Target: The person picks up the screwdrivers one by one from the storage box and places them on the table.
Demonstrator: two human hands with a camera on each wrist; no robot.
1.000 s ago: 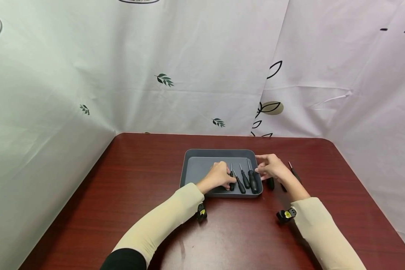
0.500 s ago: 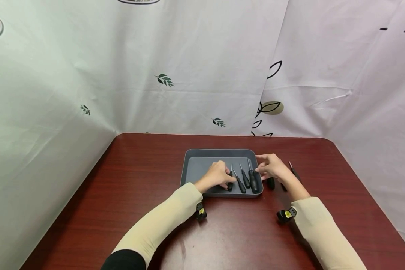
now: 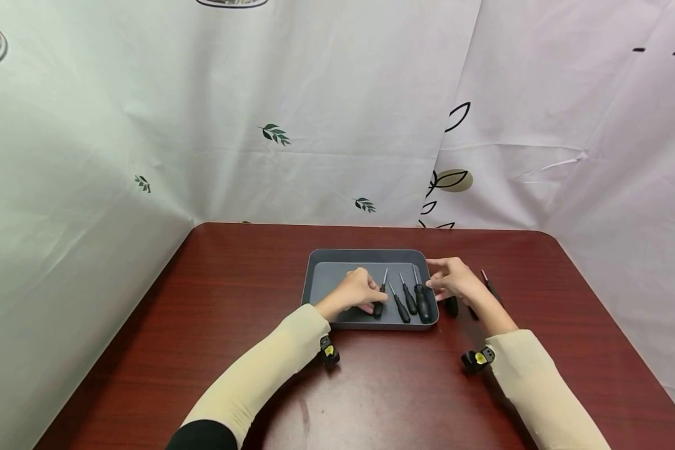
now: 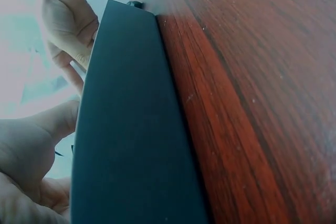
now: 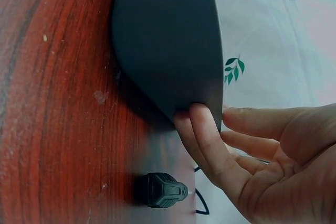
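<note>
A grey rectangular tray (image 3: 365,255) sits on the table, its side wall (image 4: 131,119) filling much of the left wrist view. Inside it, my left hand (image 3: 353,290) pinches the black handle of a screwdriver (image 3: 379,308), whose shaft points away from me. To its right lie a small screwdriver (image 3: 401,309), another (image 3: 409,300) and a larger, thick-handled screwdriver (image 3: 422,304) along the right wall. My right hand (image 3: 452,277) pinches the tray's right edge: in the right wrist view, two fingers (image 5: 206,129) press the outer wall while the thumb is at the rim.
Right of the tray, a black ridged handle (image 5: 163,190) lies on the table, partly behind my right hand in the head view. Another dark screwdriver (image 3: 492,289) lies beyond my right wrist. White patterned cloth (image 3: 337,125) hangs behind the reddish-brown table (image 3: 247,269).
My left hand has shifted a little left with the screwdriver, widening the gap to the others. The screwdriver now leans slightly, its handle further left. My right hand and the tray stay nearly still.
</note>
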